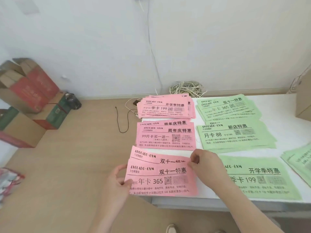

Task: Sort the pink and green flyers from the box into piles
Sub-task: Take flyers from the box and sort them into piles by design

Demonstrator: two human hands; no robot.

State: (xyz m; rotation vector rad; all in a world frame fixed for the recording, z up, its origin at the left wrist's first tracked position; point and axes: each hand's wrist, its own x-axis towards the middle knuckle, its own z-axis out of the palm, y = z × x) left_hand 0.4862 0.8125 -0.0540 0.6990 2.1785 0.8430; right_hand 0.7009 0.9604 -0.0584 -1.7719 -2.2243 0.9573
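The top pink flyer (161, 180) lies at the near left corner of the white table (288, 130), on the near pink pile (148, 154), its left edge overhanging the table. The left hand (117, 180) pinches this left edge between thumb and curled fingers. The right hand (202, 163) pinches the upper right corner, fingers together; whether it grips one sheet or two cannot be told. Behind lie the middle pink pile (165, 137) and the far pink pile (164, 107). Just beside them, to the right, are the near green pile (262, 179), middle green pile (235, 137) and far green pile (228, 106). A cardboard box (303, 105) stands at the table's right edge. A coil of cable (187, 88) rests against the wall.
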